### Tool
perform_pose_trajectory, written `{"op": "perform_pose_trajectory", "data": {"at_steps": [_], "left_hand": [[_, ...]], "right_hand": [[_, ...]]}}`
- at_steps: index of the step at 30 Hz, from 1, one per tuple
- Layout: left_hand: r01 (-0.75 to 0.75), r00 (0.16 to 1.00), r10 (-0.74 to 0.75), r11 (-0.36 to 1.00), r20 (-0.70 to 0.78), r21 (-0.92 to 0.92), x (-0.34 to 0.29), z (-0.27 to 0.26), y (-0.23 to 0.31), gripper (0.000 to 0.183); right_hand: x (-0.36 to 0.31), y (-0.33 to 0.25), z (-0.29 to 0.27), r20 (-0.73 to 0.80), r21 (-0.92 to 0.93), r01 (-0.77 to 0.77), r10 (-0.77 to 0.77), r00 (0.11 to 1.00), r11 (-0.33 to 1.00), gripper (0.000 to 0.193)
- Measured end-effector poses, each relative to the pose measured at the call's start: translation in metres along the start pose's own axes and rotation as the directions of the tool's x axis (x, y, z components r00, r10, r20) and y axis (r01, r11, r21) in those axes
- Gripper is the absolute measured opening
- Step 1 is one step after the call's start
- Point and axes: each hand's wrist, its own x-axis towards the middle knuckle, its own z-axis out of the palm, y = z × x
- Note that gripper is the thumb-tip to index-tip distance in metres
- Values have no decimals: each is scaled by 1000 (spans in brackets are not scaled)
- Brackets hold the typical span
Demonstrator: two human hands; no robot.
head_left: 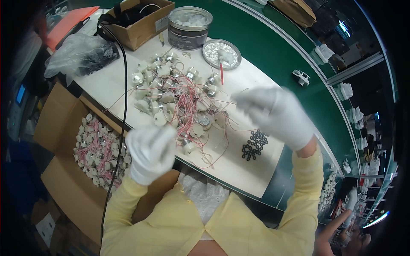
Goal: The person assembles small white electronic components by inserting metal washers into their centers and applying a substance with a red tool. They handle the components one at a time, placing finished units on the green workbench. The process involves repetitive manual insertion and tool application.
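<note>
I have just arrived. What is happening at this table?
A white-gloved person is at a white work surface with a pile of small wired parts. The left hand is at the pile's near left, the right hand at its right; both are blurred, so I cannot tell whether they hold anything. Small black rings lie near the right hand. Behind the pile are an open tin and a round lid. More parts lie in a cardboard box on the left.

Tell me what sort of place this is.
Probably a factory assembly line: a heap of wired parts on the worktable, an open carton holding many more, and a long green surface carrying a white part.
</note>
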Motion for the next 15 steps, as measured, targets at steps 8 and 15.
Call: {"op": "perform_pose_trajectory", "data": {"at_steps": [8,15], "left_hand": [[12,932,74,972,355,-234,8,14,36,40],[-104,928,149,984,342,-145,19,41,47,42]], "right_hand": [[-25,32,76,197,-337,287,-231,953,896,44],[-11,63,83,-28,-121,215,-219,975,969,47]]}}
